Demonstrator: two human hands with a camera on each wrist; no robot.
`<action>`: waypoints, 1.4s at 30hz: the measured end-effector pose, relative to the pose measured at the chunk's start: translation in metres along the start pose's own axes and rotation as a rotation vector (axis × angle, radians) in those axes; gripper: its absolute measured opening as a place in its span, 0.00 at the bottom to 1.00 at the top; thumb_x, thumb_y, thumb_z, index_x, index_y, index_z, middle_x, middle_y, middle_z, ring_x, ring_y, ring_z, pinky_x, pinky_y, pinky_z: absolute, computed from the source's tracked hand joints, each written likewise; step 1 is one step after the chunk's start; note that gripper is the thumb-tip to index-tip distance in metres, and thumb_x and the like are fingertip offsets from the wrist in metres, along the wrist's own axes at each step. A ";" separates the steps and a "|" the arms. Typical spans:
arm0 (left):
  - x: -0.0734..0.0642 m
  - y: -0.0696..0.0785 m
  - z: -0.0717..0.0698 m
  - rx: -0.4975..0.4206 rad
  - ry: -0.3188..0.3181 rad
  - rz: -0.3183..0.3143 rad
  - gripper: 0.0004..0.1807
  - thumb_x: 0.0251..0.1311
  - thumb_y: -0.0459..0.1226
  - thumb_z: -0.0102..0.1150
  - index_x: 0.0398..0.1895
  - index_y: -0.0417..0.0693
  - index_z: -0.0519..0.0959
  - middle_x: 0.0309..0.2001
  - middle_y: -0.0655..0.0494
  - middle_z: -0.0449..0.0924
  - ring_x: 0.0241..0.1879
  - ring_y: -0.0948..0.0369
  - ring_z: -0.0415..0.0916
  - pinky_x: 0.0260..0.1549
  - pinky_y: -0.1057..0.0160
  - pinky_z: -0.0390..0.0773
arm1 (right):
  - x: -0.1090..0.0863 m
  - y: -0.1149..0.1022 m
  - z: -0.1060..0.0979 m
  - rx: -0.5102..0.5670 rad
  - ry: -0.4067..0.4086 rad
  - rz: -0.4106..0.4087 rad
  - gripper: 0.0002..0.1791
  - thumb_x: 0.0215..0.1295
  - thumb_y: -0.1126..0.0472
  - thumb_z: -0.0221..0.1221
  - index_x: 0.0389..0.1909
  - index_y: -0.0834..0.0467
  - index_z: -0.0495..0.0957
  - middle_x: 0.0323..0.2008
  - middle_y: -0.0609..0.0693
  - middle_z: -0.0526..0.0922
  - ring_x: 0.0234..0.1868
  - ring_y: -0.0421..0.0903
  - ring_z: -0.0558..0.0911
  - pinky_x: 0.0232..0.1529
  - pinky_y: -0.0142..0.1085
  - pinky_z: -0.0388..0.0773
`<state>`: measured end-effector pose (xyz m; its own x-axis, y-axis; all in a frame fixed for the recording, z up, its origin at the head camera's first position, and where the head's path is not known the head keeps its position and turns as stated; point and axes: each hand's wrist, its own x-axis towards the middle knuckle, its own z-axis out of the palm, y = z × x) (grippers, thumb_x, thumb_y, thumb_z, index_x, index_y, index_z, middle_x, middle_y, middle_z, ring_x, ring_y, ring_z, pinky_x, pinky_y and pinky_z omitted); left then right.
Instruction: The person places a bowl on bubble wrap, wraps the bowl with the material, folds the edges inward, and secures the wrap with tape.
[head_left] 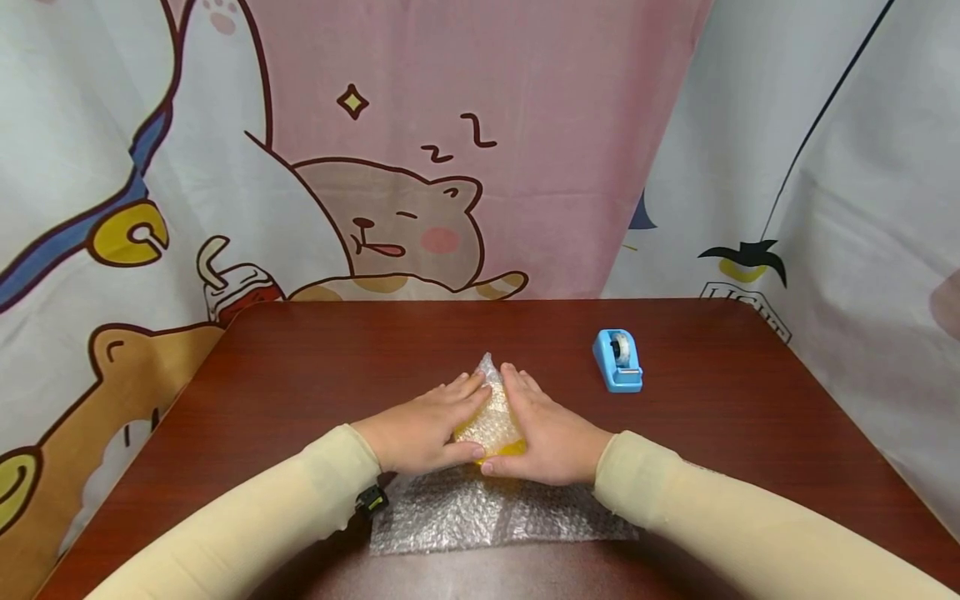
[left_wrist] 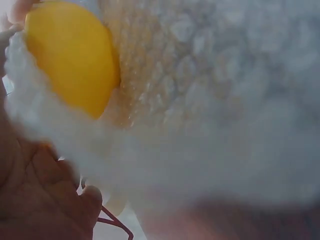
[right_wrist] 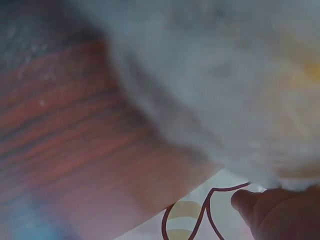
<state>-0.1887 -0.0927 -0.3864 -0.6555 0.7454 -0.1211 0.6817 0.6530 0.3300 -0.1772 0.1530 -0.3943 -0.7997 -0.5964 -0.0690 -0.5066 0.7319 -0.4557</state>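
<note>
A sheet of bubble wrap (head_left: 495,510) lies on the table, its far part folded up around a smooth, rounded yellow object (left_wrist: 72,57). My left hand (head_left: 422,427) presses the wrap from the left with fingers nearly straight. From the right, my right hand (head_left: 557,435) lies against it the same way, fingers extended forward. Both thumbs come close together at the near side, where a strip of yellow shows. The left wrist view shows the yellow surface bare at the wrap's opening; the rest is hidden under the bubbles. In the right wrist view the wrap is blurred.
A light blue tape dispenser (head_left: 618,362) with a roll in it stands at the back right of the brown wooden table (head_left: 315,358). A curtain (head_left: 570,125) with cartoon animals hangs behind the table's far edge. Something small and black (head_left: 371,500) shows under the left cuff.
</note>
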 end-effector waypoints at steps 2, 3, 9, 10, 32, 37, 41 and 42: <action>0.000 0.000 0.001 0.001 0.000 -0.008 0.48 0.77 0.62 0.47 0.87 0.46 0.46 0.87 0.48 0.33 0.86 0.45 0.38 0.82 0.43 0.48 | -0.001 0.000 0.000 0.004 -0.009 0.002 0.71 0.63 0.28 0.64 0.85 0.65 0.32 0.86 0.62 0.35 0.86 0.65 0.43 0.83 0.57 0.50; 0.001 0.000 0.002 0.002 0.002 -0.010 0.48 0.77 0.63 0.47 0.87 0.46 0.46 0.87 0.48 0.33 0.86 0.45 0.37 0.83 0.43 0.48 | -0.001 0.001 -0.001 0.004 -0.016 0.004 0.71 0.63 0.28 0.64 0.85 0.64 0.32 0.86 0.62 0.35 0.86 0.64 0.42 0.83 0.57 0.50; 0.002 0.001 0.005 0.014 0.012 -0.021 0.49 0.76 0.65 0.47 0.87 0.48 0.46 0.87 0.49 0.33 0.86 0.46 0.37 0.82 0.43 0.48 | -0.003 0.001 -0.003 0.015 -0.034 -0.006 0.71 0.63 0.29 0.65 0.85 0.64 0.31 0.86 0.63 0.35 0.86 0.65 0.41 0.83 0.58 0.50; 0.002 0.002 0.006 0.015 0.013 -0.023 0.49 0.76 0.65 0.47 0.87 0.48 0.46 0.87 0.48 0.33 0.86 0.46 0.37 0.82 0.43 0.48 | -0.003 0.001 -0.003 0.020 -0.033 -0.011 0.71 0.63 0.29 0.65 0.85 0.65 0.32 0.86 0.63 0.35 0.86 0.65 0.41 0.83 0.58 0.50; 0.003 0.007 0.004 0.080 0.003 -0.046 0.52 0.72 0.69 0.46 0.87 0.49 0.48 0.87 0.48 0.33 0.86 0.44 0.36 0.83 0.43 0.47 | -0.030 0.026 -0.026 0.077 -0.049 0.029 0.53 0.78 0.36 0.54 0.87 0.54 0.35 0.87 0.54 0.40 0.86 0.58 0.48 0.81 0.59 0.54; 0.004 0.006 0.004 0.079 0.006 -0.051 0.52 0.72 0.69 0.47 0.87 0.50 0.48 0.87 0.49 0.34 0.86 0.45 0.36 0.83 0.42 0.48 | -0.040 0.034 -0.028 0.042 0.020 0.030 0.38 0.83 0.48 0.51 0.85 0.55 0.51 0.84 0.56 0.55 0.83 0.58 0.60 0.78 0.60 0.61; 0.006 0.005 0.004 0.080 0.008 -0.056 0.52 0.72 0.69 0.47 0.87 0.50 0.48 0.87 0.50 0.34 0.86 0.46 0.35 0.83 0.43 0.48 | -0.047 0.039 -0.030 -0.007 0.060 0.021 0.30 0.81 0.56 0.54 0.80 0.56 0.65 0.79 0.57 0.66 0.79 0.59 0.68 0.74 0.60 0.68; 0.006 0.004 0.004 0.081 0.010 -0.054 0.52 0.72 0.69 0.47 0.87 0.50 0.48 0.87 0.50 0.35 0.86 0.46 0.36 0.83 0.42 0.48 | -0.049 0.041 -0.031 -0.020 0.061 0.020 0.29 0.80 0.57 0.55 0.78 0.56 0.68 0.78 0.57 0.68 0.78 0.59 0.70 0.73 0.60 0.69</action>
<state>-0.1884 -0.0851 -0.3891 -0.6951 0.7075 -0.1277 0.6687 0.7014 0.2465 -0.1682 0.2224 -0.3823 -0.8277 -0.5606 -0.0232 -0.4960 0.7504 -0.4369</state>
